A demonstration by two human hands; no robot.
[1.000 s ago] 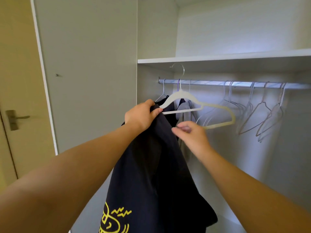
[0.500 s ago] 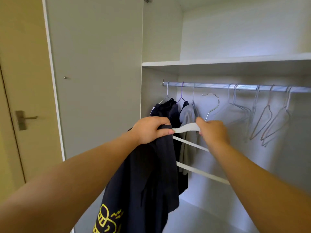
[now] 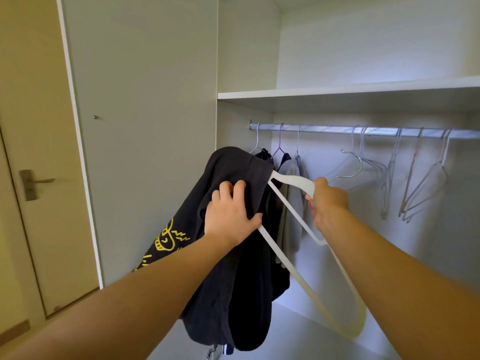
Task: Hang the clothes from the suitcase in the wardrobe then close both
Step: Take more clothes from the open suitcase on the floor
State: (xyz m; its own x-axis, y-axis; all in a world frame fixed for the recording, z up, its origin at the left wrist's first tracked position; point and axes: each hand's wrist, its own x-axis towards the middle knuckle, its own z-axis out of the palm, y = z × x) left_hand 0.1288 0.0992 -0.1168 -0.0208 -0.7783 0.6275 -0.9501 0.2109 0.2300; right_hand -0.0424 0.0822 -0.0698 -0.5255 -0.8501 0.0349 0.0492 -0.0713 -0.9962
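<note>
Room door [image 3: 52, 203]: far left, shut, with a lever handle.
Wardrobe door [image 3: 142, 126]: swung open, with a small knob.
Shirt [image 3: 233, 167]: dark with a yellow print. Held up in front of the open wardrobe, just left of the rail's end. Top draped over one end of the hanger, the rest hanging limp below. Not yet on the rail.
Left hand [image 3: 230, 216]: laid on the shirt's upper part, fingers slightly apart, tips curled into the cloth, thumb out beside the hanger's arm.
Hanger [image 3: 293, 181]: white and steeply tilted. One shoulder tucked inside the shirt, the other low and bare. Metal hook below the rail, clear of it.
Hung clothes [image 3: 293, 229]: dark and grey, at the rail's left end behind the hanger.
Right hand [image 3: 327, 201]: wrapped round the hanger's neck just under the hook, fingers closed together on it.
Rail [image 3: 324, 128]: metal, under the shelf.
Empty hangers [image 3: 385, 193]: bunched toward the right.
Handling: shirt probably light, soft and floppy, apt to bunch or slide off a tilted hanger. Best taken at the collar or shoulder seam and drawn over the bare arm. Hanger stiff and light, steadiest held at the neck.
</note>
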